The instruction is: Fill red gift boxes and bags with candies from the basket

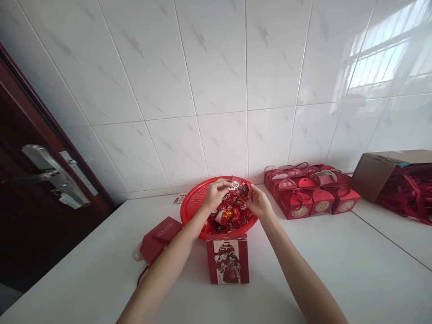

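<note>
Above a round red plastic basket (194,200), both of my hands hold one small red candy packet (240,189) with a pale round print. My left hand (216,194) pinches its left side between thumb and fingers. At its right edge, my right hand (259,202) grips with bent fingers. Red-wrapped candies (229,215) fill the right part of the basket below. Just in front of the basket stands a red gift box (228,261) with a printed figure on its front; I cannot see inside it.
A red box with a strap (160,238) lies beside my left forearm. Several red gift boxes (300,204) with handles stand in rows at the right by the tiled wall (222,67). Farther right is a cardboard box (374,177) with dark red contents. A door (30,202) is at the left.
</note>
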A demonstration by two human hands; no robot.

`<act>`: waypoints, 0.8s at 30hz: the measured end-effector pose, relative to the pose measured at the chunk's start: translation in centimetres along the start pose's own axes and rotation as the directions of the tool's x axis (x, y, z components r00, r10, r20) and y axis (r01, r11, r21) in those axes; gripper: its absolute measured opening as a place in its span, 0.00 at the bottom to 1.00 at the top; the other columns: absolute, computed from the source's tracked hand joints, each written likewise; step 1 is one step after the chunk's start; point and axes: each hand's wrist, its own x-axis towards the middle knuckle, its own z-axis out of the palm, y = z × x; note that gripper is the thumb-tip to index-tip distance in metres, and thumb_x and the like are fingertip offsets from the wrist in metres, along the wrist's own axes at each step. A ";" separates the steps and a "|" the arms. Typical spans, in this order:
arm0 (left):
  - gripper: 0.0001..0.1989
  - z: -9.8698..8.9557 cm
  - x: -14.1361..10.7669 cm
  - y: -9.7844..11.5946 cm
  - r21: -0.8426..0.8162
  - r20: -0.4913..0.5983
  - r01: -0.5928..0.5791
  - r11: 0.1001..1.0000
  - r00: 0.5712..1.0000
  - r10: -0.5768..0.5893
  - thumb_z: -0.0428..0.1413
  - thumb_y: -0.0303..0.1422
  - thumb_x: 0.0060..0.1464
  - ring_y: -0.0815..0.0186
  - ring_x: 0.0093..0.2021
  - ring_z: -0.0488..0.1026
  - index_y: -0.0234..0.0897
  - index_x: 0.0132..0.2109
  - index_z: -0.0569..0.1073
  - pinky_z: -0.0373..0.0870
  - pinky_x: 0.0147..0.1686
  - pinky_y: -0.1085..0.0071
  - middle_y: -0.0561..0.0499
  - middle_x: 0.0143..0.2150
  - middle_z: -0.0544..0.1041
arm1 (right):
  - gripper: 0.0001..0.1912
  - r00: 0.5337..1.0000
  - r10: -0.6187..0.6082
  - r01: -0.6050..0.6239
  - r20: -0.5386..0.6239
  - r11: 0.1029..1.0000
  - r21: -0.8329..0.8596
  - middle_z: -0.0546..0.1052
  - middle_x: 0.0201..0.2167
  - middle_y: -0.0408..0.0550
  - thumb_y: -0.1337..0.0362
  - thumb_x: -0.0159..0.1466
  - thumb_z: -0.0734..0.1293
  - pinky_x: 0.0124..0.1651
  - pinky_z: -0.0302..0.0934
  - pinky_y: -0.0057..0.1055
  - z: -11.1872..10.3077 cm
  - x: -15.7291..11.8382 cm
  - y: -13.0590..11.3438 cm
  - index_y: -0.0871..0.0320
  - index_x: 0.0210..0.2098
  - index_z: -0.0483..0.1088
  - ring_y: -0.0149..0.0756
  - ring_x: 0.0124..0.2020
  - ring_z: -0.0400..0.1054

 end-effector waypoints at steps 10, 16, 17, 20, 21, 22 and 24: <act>0.09 0.1 -0.4 -0.5 0.128 0.077 -0.043 0.991 0.996 0.033 0.59 0.23 0.47 0.60 0.47 0.79 0.40 0.30 0.83 0.73 0.53 0.63 0.48 0.42 0.83 | 0.05 1.000 0.004 -0.004 0.005 0.997 -0.073 0.79 0.24 0.41 0.68 0.58 0.72 0.31 0.71 0.31 0.2 -0.4 0.3 0.57 0.27 0.73 0.34 0.27 0.72; 0.13 0.2 -0.5 -0.1 0.077 0.094 0.044 0.996 0.994 -0.051 0.53 0.24 0.46 0.59 0.47 0.78 0.38 0.31 0.82 0.72 0.54 0.61 0.47 0.43 0.83 | 0.05 0.998 -0.057 0.054 -0.036 0.994 -0.097 0.78 0.24 0.40 0.67 0.55 0.74 0.24 0.66 0.28 0.3 -0.4 0.8 0.56 0.28 0.74 0.33 0.25 0.71; 0.13 -0.1 -0.3 0.0 0.069 0.063 0.085 0.994 0.994 -0.089 0.52 0.25 0.46 0.59 0.47 0.78 0.37 0.33 0.82 0.72 0.53 0.61 0.47 0.43 0.83 | 0.05 0.997 -0.068 0.064 -0.043 0.993 -0.095 0.78 0.24 0.41 0.67 0.55 0.74 0.24 0.66 0.28 0.3 -0.4 0.9 0.56 0.27 0.74 0.33 0.25 0.71; 0.15 -1.3 0.6 0.1 0.109 -0.026 0.202 0.973 0.979 -0.200 0.51 0.27 0.48 0.59 0.48 0.77 0.36 0.37 0.81 0.72 0.52 0.63 0.47 0.43 0.83 | 0.06 0.993 -0.097 0.091 -0.063 0.993 -0.079 0.79 0.24 0.42 0.66 0.56 0.74 0.27 0.68 0.30 0.5 -0.2 1.0 0.55 0.27 0.73 0.35 0.25 0.72; 0.14 -1.8 1.0 0.0 0.140 -0.036 0.235 0.962 0.972 -0.232 0.50 0.28 0.48 0.60 0.47 0.77 0.36 0.36 0.81 0.72 0.51 0.64 0.47 0.42 0.83 | 0.06 0.992 -0.104 0.099 -0.068 0.992 -0.072 0.79 0.24 0.42 0.66 0.57 0.74 0.28 0.69 0.30 0.5 -0.1 1.0 0.55 0.26 0.73 0.35 0.26 0.73; 0.13 -2.3 1.3 -0.2 0.174 -0.033 0.267 0.948 0.964 -0.265 0.51 0.28 0.47 0.60 0.45 0.77 0.36 0.35 0.80 0.72 0.49 0.64 0.46 0.41 0.83 | 0.06 0.991 -0.108 0.103 -0.073 0.992 -0.068 0.79 0.24 0.42 0.66 0.57 0.74 0.29 0.70 0.31 0.5 0.0 1.1 0.55 0.26 0.72 0.35 0.26 0.73; 0.11 -3.3 1.6 -0.8 0.251 -0.012 0.329 0.910 0.941 -0.337 0.52 0.27 0.45 0.59 0.41 0.78 0.37 0.31 0.80 0.72 0.45 0.66 0.46 0.38 0.83 | 0.07 0.991 -0.108 0.103 -0.076 0.992 -0.066 0.79 0.23 0.42 0.66 0.58 0.74 0.29 0.70 0.31 0.4 0.2 1.1 0.55 0.26 0.72 0.35 0.25 0.73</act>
